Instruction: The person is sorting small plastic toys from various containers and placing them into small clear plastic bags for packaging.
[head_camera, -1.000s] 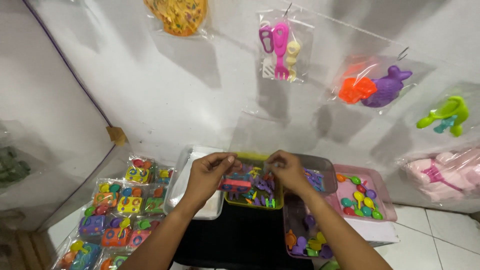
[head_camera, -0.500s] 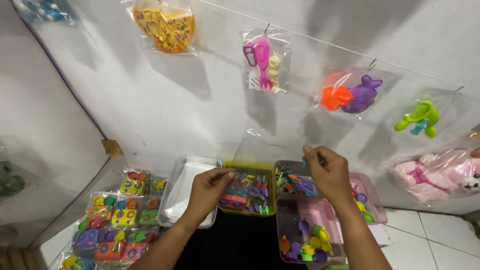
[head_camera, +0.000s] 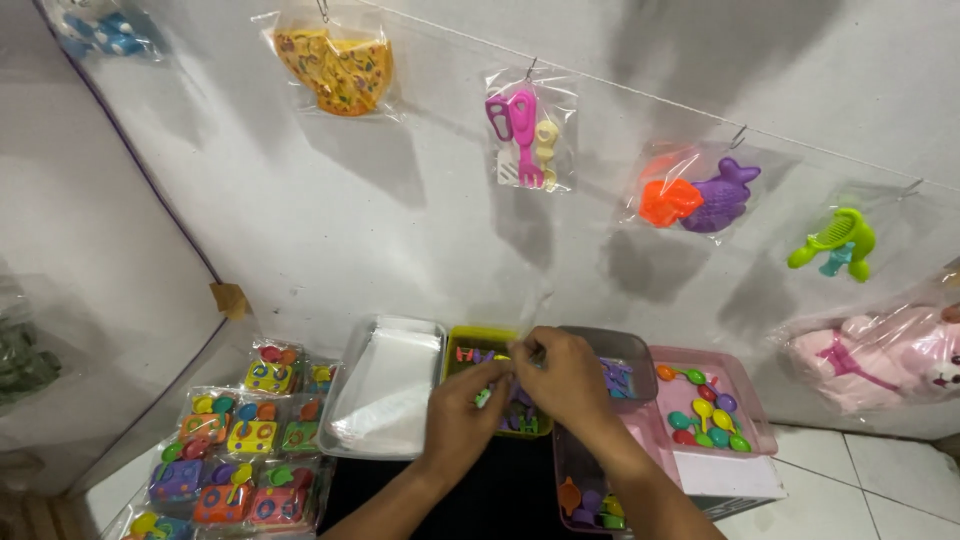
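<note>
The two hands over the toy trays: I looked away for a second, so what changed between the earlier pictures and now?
The right hand, half a second ago raised over the grey tray, came back left and met the left hand over the yellow-green tray of small plastic toy pieces. Both pinch something small there, too hidden to identify. The clear tray of plastic bags, the pink tray of toy spoons and the packed toy sets stayed put.

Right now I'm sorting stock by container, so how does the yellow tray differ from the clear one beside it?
The yellow tray holds small coloured toy pieces; the clear tray holds flat clear bags. Both hands, left hand and right hand, meet over the yellow tray; the clear tray is untouched. Both are shallow and rectangular.
</note>
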